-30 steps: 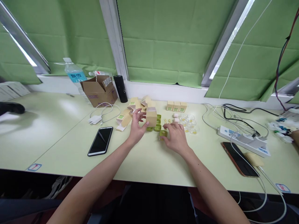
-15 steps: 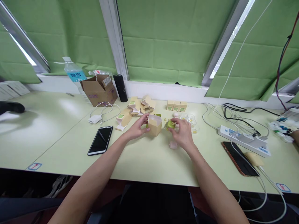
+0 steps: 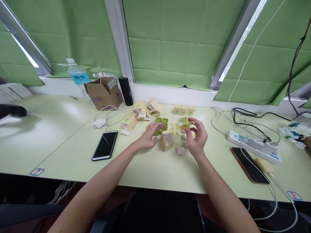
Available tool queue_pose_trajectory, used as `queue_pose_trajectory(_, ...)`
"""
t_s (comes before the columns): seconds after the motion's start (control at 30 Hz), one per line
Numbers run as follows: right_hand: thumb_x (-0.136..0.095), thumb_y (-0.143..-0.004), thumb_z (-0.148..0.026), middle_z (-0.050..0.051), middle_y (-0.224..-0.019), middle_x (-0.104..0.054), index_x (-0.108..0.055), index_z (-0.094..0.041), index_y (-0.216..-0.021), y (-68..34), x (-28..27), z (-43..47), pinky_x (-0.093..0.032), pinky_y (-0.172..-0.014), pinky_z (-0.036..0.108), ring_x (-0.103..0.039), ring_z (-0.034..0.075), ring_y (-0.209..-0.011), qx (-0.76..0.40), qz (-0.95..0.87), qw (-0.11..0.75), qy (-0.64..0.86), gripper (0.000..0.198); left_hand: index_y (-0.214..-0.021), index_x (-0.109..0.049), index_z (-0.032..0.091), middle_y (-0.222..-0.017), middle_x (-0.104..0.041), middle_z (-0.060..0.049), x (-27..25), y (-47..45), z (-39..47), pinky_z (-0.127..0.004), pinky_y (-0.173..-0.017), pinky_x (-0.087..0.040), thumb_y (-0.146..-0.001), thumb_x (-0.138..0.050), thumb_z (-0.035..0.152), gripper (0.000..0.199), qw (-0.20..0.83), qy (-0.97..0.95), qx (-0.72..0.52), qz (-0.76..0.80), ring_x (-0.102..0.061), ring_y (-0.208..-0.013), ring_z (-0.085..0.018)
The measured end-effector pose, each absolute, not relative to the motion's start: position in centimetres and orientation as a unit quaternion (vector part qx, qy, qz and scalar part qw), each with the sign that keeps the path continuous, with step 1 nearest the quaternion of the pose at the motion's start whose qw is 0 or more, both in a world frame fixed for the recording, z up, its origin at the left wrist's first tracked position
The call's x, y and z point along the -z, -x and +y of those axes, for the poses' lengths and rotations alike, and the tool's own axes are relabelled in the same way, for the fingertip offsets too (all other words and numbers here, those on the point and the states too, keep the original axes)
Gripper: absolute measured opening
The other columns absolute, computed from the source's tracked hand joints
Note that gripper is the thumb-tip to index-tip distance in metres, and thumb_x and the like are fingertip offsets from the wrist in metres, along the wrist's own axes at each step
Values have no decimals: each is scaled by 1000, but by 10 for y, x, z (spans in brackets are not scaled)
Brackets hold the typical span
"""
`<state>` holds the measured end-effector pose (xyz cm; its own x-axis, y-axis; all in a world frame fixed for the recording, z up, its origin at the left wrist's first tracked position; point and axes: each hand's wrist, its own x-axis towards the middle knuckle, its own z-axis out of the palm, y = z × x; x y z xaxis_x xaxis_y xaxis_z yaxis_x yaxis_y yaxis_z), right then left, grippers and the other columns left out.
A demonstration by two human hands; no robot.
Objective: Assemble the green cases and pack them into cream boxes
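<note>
My right hand [image 3: 198, 139] pinches a small clear container with a green lid [image 3: 185, 122] and a yellow loop, raised over the table. My left hand [image 3: 149, 136] is open with nothing in it, fingers spread just left of an open-topped cream carton [image 3: 166, 142] that stands slightly turned. Beyond its fingertips lie several green square caps [image 3: 158, 119], partly hidden by the hand. Small yellow clips [image 3: 173, 128] lie in rows between the hands. A pale pink block [image 3: 180, 150] rests below my right hand, and clear cups behind that hand are mostly covered.
Opened cream cartons [image 3: 130, 124] are heaped at back left, and small closed cartons [image 3: 184, 110] stand in a row behind. A phone [image 3: 105, 145], a charger [image 3: 99, 123], a cardboard box [image 3: 104, 95] and a black flask [image 3: 125, 91] are leftward. Rightward lie a power strip [image 3: 254, 145] and another phone [image 3: 249, 165].
My left hand has let go of the carton, which now stands nearer and further right. My right hand has lifted the green-lidded container up and right, turning it. The green caps are more exposed.
</note>
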<state>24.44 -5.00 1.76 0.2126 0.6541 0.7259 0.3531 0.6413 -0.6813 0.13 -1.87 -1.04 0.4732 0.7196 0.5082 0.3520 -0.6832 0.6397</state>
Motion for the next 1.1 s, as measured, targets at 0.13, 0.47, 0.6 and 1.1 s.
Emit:
queue_pose_trajectory(0.13, -66, -93, -39, 9, -118, -69, -62, -28, -120, -240, -17, -54, -59, -69, 34, -68, 26, -107, -122, -616, 668, 399, 30, -124, -53, 27, -127, -61, -12, 5, -5, -23, -56, -109, -48, -86, -60, 13, 41, 155, -802, -487, 310, -59, -123, -30)
queue_pose_trajectory(0.47, -63, -96, -38, 12, -128, -63, -52, -29, -125, -235, -5, -52, -57, -63, 30, -70, 26, -111, -108, -627, 683, 359, 32, -115, -73, 27, -116, -67, -12, 6, -18, -38, -42, -78, -52, -91, -67, 30, 25, -82, -847, -443, 283, -64, -93, -26)
queue_pose_trajectory(0.6, -63, -98, -33, 12, -127, -64, -53, -29, -127, -230, -1, -54, -53, -55, 28, -70, 25, -107, -90, -664, 679, 299, 31, -108, -74, 23, -117, -72, -11, 10, -22, -39, -42, -86, -55, -96, -61, 29, 19, -19, -820, -465, 332, -70, -101, -25)
queue_pose_trajectory(1.1, -58, -100, -29, 17, -130, -63, -45, -28, -131, -221, 10, -56, -59, -55, 33, -70, 26, -103, -113, -775, 563, 265, 33, -113, -71, 19, -118, -72, -11, 8, -31, -40, -41, -98, -61, -85, -52, 5, 37, 155, -771, -538, 303, -71, -111, -24)
